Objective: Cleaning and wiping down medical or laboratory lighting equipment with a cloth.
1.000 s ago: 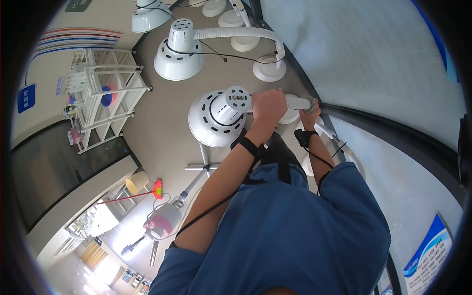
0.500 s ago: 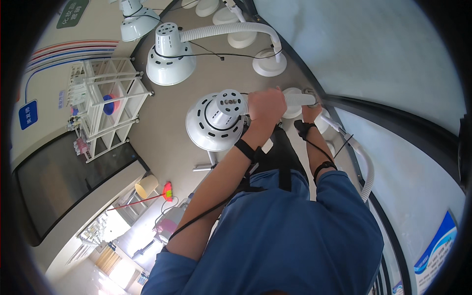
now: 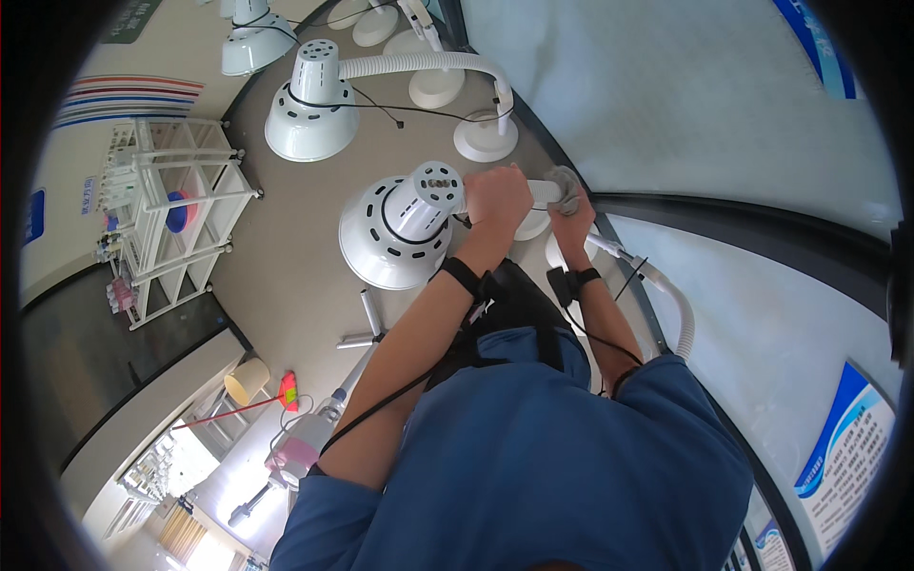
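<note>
A white lamp point(image 3: 395, 236) with a vented, bell-shaped shade is in front of me. My left hand point(image 3: 500, 200) is closed around its arm, just behind the shade. Farther along, a grey cloth point(image 3: 566, 188), slightly blurred, wraps the lamp's white flexible neck. My right hand point(image 3: 572, 226) has its fingers closed on that cloth, against the neck. Both wrists wear black straps with cables. Part of the neck is hidden by my left hand and the cloth.
More white lamps point(image 3: 312, 114) stand beyond on round bases point(image 3: 486, 139) along the pale wall at right. A white wheeled trolley point(image 3: 181, 209) stands at left. Nearer are a beige bin point(image 3: 248, 382) and a red dustpan point(image 3: 288, 391). Another ribbed lamp neck point(image 3: 684, 324) bends beside my right arm.
My right hand and the grey cloth have come closer to my left hand along the neck. My left hand keeps its hold. The whole view has shifted slightly.
</note>
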`<state>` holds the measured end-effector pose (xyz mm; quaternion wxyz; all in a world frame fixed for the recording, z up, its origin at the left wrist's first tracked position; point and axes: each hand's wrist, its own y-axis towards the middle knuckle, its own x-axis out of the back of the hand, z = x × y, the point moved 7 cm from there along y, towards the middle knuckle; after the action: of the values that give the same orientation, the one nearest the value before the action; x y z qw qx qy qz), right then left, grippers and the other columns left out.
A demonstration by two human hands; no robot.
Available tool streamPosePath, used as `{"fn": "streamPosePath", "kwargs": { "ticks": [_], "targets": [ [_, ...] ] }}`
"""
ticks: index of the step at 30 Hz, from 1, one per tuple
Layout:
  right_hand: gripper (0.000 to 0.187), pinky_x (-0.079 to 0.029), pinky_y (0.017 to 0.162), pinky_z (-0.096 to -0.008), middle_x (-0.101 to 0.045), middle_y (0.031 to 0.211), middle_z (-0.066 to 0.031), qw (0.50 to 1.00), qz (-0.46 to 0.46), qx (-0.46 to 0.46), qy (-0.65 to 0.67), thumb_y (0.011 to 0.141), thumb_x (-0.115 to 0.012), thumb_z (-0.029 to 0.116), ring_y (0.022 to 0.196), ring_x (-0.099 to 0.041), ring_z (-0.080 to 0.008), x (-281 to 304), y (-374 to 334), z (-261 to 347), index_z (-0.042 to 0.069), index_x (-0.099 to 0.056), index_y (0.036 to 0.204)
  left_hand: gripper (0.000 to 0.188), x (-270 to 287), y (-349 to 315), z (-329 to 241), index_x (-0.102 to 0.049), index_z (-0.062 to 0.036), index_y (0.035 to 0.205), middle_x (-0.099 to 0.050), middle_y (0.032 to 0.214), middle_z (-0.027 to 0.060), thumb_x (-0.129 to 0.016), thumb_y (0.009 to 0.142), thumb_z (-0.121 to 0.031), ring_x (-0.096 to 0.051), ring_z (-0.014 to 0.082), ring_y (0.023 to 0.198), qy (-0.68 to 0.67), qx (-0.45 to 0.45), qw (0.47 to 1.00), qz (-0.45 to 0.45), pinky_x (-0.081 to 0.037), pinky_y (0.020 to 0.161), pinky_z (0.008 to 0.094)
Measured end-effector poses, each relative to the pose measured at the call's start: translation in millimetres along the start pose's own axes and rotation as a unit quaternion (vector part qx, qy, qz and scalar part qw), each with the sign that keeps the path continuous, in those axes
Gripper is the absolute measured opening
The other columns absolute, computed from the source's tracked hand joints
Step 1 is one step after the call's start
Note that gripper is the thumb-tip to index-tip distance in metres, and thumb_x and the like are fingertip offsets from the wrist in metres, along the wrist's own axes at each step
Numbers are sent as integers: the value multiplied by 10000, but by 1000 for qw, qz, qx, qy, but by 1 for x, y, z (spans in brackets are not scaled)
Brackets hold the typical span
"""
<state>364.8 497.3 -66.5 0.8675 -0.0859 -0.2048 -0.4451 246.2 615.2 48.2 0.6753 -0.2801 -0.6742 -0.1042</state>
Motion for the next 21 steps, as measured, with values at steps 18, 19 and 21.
{"fn": "streamPosePath", "kwargs": {
  "ticks": [18, 19, 21],
  "targets": [
    [467, -444, 818, -421, -629, 990, -155, 932, 128, 312, -135, 603, -733, 240, 946, -578, -351, -34, 3, 67, 26, -605, 998, 218, 90, -55, -28, -630, -50, 907, -579, 1059, 141, -580, 714, -136, -515, 289, 1115, -146, -283, 907, -277, -366, 994, 443],
    [467, -444, 818, -421, -629, 990, -155, 929, 125, 322, -130, 603, -733, 240, 946, -578, -351, -34, 0, 74, 26, -605, 998, 283, 106, -66, -26, -622, -46, 973, -558, 1107, 141, -594, 703, -128, -496, 292, 1148, -151, -315, 878, -327, -346, 1019, 460],
    [440, -459, 782, -406, -627, 942, -144, 950, 103, 284, -84, 595, -711, 195, 907, -586, -341, -22, 3, 70, 28, -597, 986, 333, 129, -80, -9, -607, -50, 1026, -547, 1134, 145, -603, 700, -118, -484, 299, 1166, -149, -314, 869, -351, -330, 1032, 468]
  ]
}}
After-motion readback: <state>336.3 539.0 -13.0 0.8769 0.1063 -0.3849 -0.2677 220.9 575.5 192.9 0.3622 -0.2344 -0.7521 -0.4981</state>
